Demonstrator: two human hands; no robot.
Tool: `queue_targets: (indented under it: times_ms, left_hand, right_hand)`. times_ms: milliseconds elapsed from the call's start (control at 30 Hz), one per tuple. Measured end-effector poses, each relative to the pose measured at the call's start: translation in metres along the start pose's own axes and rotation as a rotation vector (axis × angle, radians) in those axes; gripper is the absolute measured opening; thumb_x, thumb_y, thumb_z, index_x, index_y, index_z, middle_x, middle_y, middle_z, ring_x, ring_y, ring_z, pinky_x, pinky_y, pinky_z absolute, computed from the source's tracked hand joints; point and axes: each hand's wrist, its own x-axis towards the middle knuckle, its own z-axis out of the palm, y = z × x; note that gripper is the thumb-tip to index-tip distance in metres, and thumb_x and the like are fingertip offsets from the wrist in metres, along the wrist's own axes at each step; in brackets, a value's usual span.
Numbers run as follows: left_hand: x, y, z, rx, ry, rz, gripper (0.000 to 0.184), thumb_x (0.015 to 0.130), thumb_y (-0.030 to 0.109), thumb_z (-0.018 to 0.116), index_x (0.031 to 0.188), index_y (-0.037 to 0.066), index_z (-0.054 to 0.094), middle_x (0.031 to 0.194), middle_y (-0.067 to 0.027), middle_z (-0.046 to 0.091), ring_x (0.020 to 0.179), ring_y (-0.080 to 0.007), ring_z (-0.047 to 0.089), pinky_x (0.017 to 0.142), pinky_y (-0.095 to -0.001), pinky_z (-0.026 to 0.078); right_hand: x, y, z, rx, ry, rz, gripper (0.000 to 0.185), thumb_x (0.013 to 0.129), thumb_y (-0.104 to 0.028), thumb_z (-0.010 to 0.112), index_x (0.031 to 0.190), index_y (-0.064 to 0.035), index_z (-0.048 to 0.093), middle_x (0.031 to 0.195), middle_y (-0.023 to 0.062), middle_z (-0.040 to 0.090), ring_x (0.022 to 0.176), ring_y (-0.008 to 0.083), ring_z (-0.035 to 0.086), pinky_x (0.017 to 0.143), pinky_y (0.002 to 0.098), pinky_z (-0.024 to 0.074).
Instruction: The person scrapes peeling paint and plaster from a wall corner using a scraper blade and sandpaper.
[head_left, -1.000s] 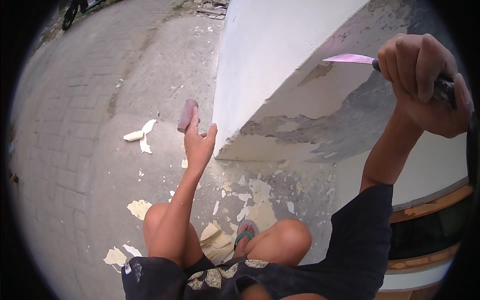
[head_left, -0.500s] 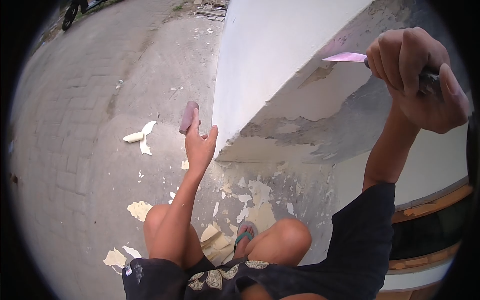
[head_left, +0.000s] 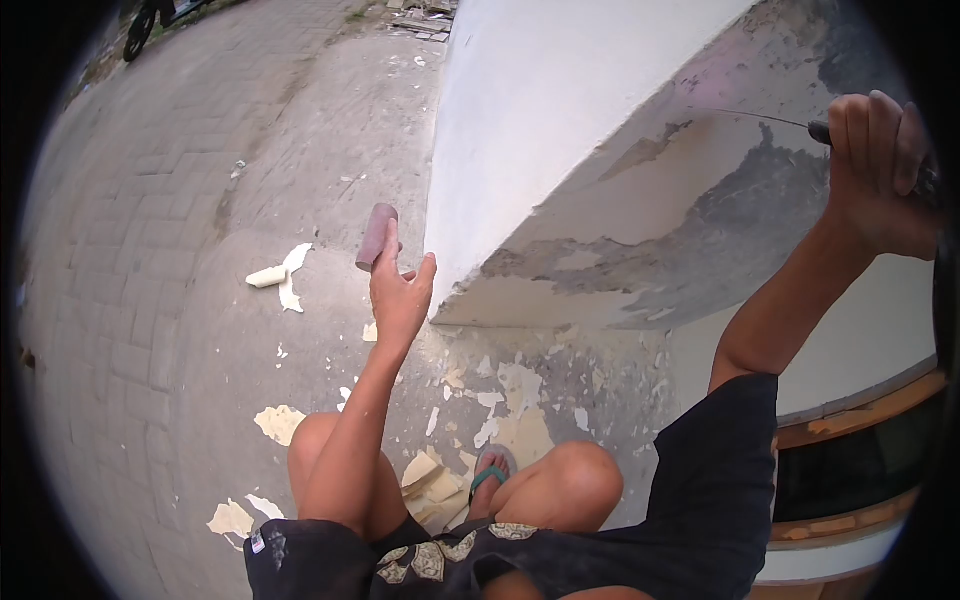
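Right hand (head_left: pixel 880 165): I find it closed around the dark handle (head_left: pixel 820 133) of a bladed tool, with part of the grip cut off by the edge of view. Over the last half second this hand has shifted outward to my right and slightly lower, and the blade (head_left: pixel 760 116), whose broad pinkish face showed before, now presents only a thin edge, pointing left from my knuckles. I judge this to be a change of blade angle at the patchy wall face (head_left: pixel 720 215), beside that hand; contact between blade and wall cannot be confirmed.

Left hand (head_left: pixel 400 305): position practically unchanged. I hold a mauve roll (head_left: pixel 377 237) at the fingers, just beyond the palm; my thumb is spread away from it, leaving the hand partly open. Firmness of grip cannot be determined. The thumb tip is just beside the white wall face (head_left: pixel 540 110); whether it touches, I cannot tell.

Surroundings: a curled pale piece (head_left: pixel 266 277) lies left of my left hand, and a cream flake (head_left: pixel 280 423) lies below it, nearer my body.
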Motion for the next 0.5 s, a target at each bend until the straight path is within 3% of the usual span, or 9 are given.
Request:
queue_targets:
  times_ms: [133, 233, 433, 500]
  left_hand:
    - [-0.002, -0.006, 0.004, 0.004, 0.002, 0.022, 0.071, 0.085, 0.019, 0.064, 0.145, -0.004, 0.034, 0.140, -0.0288, 0.045, 0.125, -0.0336, 0.052, 0.087, -0.0360, 0.055]
    - [-0.002, -0.010, 0.006, -0.022, -0.012, -0.033, 0.073, 0.088, 0.026, 0.065, 0.150, 0.005, 0.032, 0.133, -0.0265, 0.052, 0.126, -0.0303, 0.050, 0.093, -0.0389, 0.048]
    - [0.000, -0.015, 0.009, 0.010, -0.014, 0.016, 0.074, 0.088, 0.025, 0.065, 0.150, 0.004, 0.030, 0.133, -0.0275, 0.051, 0.126, -0.0302, 0.050, 0.091, -0.0368, 0.049]
    - [-0.002, -0.014, 0.010, 0.001, -0.006, 0.022, 0.072, 0.086, 0.021, 0.064, 0.147, -0.001, 0.033, 0.137, -0.0270, 0.049, 0.125, -0.0316, 0.051, 0.088, -0.0359, 0.053]
  right_hand:
    - [-0.011, 0.011, 0.011, 0.027, 0.262, -0.038, 0.033, 0.088, -0.035, 0.033, 0.063, -0.0136, 0.040, 0.053, 0.0002, 0.032, 0.046, 0.0106, 0.021, 0.049, 0.0279, 0.0206]
    - [-0.022, 0.008, 0.011, 0.025, 0.420, -0.092, 0.034, 0.087, -0.036, 0.034, 0.062, -0.0132, 0.038, 0.052, 0.0005, 0.030, 0.045, 0.0108, 0.020, 0.049, 0.0278, 0.0198]
    - [-0.035, 0.015, 0.008, 0.057, 0.570, -0.133, 0.038, 0.086, -0.039, 0.035, 0.058, -0.0136, 0.037, 0.049, 0.0002, 0.027, 0.044, 0.0101, 0.020, 0.047, 0.0269, 0.0188]
    - [-0.034, 0.018, 0.008, 0.095, 0.574, -0.110, 0.040, 0.086, -0.041, 0.035, 0.057, -0.0136, 0.037, 0.049, 0.0000, 0.028, 0.043, 0.0099, 0.020, 0.047, 0.0267, 0.0190]
